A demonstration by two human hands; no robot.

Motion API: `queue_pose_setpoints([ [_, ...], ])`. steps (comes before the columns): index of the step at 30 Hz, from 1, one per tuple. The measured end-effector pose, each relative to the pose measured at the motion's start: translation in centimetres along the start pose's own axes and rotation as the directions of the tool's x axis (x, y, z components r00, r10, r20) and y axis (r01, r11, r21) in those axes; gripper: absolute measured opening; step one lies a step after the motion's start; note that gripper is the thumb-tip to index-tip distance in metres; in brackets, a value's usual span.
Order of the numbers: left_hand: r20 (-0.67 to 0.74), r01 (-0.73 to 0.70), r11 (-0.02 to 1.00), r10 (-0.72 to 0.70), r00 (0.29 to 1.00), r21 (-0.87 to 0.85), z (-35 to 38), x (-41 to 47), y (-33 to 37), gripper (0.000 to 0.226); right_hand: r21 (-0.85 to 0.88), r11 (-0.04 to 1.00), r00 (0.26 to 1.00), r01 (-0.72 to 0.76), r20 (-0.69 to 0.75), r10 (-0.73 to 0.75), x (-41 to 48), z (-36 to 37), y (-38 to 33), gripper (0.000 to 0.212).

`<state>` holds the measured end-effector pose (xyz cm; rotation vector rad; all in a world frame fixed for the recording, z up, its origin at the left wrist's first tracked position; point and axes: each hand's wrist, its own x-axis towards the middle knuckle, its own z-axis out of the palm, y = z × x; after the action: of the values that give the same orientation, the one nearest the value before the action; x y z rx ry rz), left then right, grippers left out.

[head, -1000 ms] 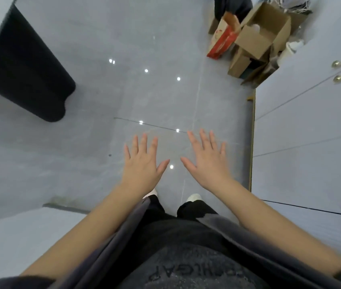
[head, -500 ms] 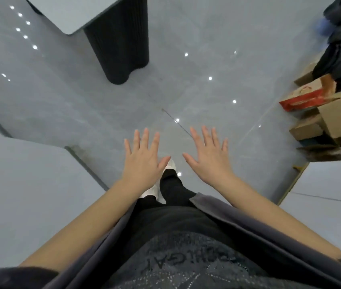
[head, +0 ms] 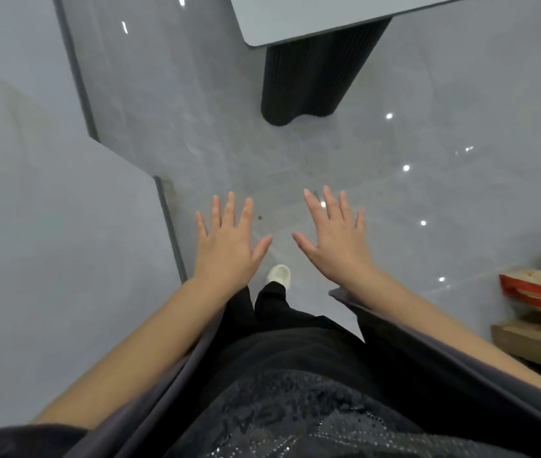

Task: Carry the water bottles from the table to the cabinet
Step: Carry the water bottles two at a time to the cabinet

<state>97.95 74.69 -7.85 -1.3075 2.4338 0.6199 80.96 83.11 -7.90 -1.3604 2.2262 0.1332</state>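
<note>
My left hand point(head: 227, 244) and my right hand point(head: 336, 241) are stretched out in front of me over the grey tiled floor, palms down, fingers spread, holding nothing. A pale grey table point(head: 312, 18) with a rounded corner shows at the top, standing on a dark ribbed pedestal point(head: 315, 84). No water bottle is in view, and the cabinet is out of frame.
A grey wall point(head: 47, 242) with a stepped corner runs along the left. Cardboard boxes point(head: 533, 338) and a red box point(head: 540, 289) are stacked at the right edge. My white shoe point(head: 279, 274) is on the floor below my hands.
The view has swung away from the white cabinet: it has left the frame, the boxes have slid to the right edge, and the table with its pedestal has come to top centre. Both hands stay spread.
</note>
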Motion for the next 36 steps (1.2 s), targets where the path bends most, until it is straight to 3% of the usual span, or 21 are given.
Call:
queue_pose_setpoints([
  [5, 0.022, 0.035, 0.999, -0.034, 0.999, -0.025, -2.4, 3.9, -3.0, 0.074, -0.039, 0.998, 0.999, 0.042, -0.008, -0.042, 5.4, -1.6, -3.8, 0.076],
  [19, -0.025, -0.019, 0.999, 0.019, 1.000, -0.028, -12.5, 17.9, -8.6, 0.074, 0.118, 0.991, 0.988, -0.069, -0.128, 0.084, 17.7, -8.2, -11.2, 0.075],
  [36, -0.002, 0.055, 0.998, -0.055, 0.999, 0.038, -20.4, 30.8, -10.2, 0.075, 0.003, 0.998, 0.998, 0.069, -0.011, -0.069, 36.3, -16.8, -11.6, 0.074],
])
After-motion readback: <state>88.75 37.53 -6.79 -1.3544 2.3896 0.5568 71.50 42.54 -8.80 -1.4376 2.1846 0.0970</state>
